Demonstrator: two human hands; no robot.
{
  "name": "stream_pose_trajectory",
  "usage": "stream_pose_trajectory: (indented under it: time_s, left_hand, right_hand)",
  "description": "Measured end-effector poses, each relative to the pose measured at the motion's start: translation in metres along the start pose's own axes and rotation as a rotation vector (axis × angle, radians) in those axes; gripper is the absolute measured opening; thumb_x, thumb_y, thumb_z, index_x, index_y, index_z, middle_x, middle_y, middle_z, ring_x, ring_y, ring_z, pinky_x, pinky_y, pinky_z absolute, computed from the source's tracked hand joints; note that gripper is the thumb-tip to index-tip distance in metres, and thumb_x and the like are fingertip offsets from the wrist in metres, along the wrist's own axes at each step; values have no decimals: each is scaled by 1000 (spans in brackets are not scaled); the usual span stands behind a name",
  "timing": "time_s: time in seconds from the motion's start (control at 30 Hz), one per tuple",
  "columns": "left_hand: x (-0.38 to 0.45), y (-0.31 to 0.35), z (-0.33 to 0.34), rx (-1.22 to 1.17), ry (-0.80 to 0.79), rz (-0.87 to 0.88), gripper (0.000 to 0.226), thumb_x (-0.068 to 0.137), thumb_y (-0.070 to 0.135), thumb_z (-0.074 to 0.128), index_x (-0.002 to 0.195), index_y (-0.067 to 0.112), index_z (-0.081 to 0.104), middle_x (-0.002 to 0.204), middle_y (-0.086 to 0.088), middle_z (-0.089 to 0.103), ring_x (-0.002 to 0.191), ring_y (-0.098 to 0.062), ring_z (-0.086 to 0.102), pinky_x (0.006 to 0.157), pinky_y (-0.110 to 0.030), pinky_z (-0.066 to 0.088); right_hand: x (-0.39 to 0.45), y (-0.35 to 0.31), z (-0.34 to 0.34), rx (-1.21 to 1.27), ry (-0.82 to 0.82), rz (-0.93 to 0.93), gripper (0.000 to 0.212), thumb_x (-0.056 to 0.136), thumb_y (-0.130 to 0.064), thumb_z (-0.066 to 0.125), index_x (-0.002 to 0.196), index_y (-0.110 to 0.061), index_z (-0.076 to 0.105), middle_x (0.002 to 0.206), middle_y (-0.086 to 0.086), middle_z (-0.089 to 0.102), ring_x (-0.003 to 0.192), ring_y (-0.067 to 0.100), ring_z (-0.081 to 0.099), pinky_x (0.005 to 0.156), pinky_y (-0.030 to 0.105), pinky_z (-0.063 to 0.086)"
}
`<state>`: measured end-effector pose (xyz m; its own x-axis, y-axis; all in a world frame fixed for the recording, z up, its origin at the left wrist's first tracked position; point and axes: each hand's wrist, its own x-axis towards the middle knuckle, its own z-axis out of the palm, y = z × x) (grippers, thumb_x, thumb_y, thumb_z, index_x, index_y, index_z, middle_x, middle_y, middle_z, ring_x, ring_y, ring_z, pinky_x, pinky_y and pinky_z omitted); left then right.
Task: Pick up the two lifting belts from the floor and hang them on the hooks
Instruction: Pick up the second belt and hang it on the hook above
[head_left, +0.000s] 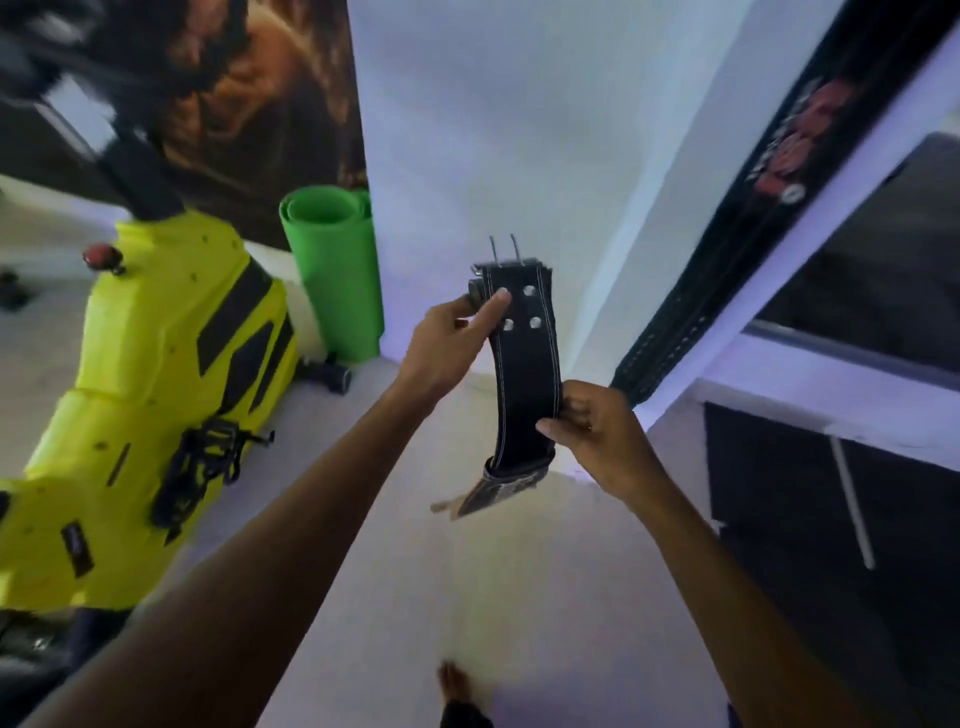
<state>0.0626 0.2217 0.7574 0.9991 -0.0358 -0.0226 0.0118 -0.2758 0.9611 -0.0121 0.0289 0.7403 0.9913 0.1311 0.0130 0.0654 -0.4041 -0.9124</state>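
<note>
A black leather lifting belt (527, 374) with white stitching and metal rivets is held up in front of the white wall, buckle prongs pointing upward. My left hand (452, 343) grips its upper part near the buckle. My right hand (597, 436) pinches its lower part, where the belt folds and a patterned end dangles. A second black belt (727, 260) with a red logo hangs down the wall at the right. No hook is visible in the frame.
A bright yellow-green exercise machine (156, 389) stands at the left with a rolled green mat (332, 270) behind it. A dark poster covers the upper left wall. A dark cabinet or window frame (831, 467) fills the right side. My bare foot (457, 686) shows below.
</note>
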Motion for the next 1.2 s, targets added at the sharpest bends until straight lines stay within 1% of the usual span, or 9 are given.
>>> stream_pose_trajectory:
  time_s: [0.13,0.27,0.4,0.5,0.67,0.77,0.87,0.97,1.2]
  left_hand:
    - [-36,90,3,-144,-69,149,23,92,40,70,100,20,79,90,12,79,80,8,68,84,-19,49]
    - [-71,172,11,-202,-170,277,42,81,42,77,106,8,76,104,-7,79,90,-11,72,94,-34,58]
    - [-102,246,29,-229,-270,435,14,90,22,74,98,15,67,95,-1,71,78,-6,69,80,-28,60]
    - [-124,289,46,-238,-295,599,24,91,9,71,111,20,63,97,-1,70,77,-11,68,79,-32,61]
    - [-159,347,87,-345,-203,742,31,91,4,70,113,24,61,99,-3,71,82,-17,70,72,-36,61]
    - [-177,378,114,-410,-151,807,29,90,6,71,108,28,66,94,-3,74,88,-24,71,76,-39,60]
    - [-193,407,135,-437,-128,843,25,89,4,72,110,18,70,85,-5,74,81,-21,73,75,-42,62]
    - [-204,435,149,-441,-72,844,25,86,9,76,110,16,73,86,-6,75,80,-27,73,74,-45,61]
    - [-211,475,158,-562,27,785,21,84,2,76,97,17,70,72,-6,70,69,-24,73,63,-34,60]
  right_hand:
    - [-52,-58,-38,-25,94,-94,24,84,4,70,105,-6,71,98,-1,76,92,10,73,83,20,56]
    - [-98,-102,-81,-39,178,-137,31,82,8,70,89,-22,71,79,-22,75,79,-2,71,72,13,54]
    - [-135,-129,-127,-57,273,-204,26,82,5,71,94,-18,74,87,-11,77,85,5,73,71,13,53]
    - [-157,-147,-162,-86,325,-227,29,82,7,70,91,-20,72,80,-16,76,79,-2,71,67,9,49]
    - [-189,-176,-223,-84,361,-300,27,85,9,66,105,-8,69,98,0,76,89,8,70,79,24,55]
    - [-208,-212,-256,48,408,-333,10,92,-15,65,101,-19,68,92,-3,73,86,5,68,74,13,52]
    - [-217,-257,-290,107,589,-465,25,95,-33,60,92,-9,68,80,5,69,78,6,62,68,18,46]
    - [-225,-294,-312,59,671,-581,13,94,-21,63,82,-22,66,65,-17,67,62,-12,61,57,5,43]
    - [-222,-246,-306,243,691,-495,16,87,-4,70,86,-20,66,80,-3,70,65,-7,67,58,9,50]
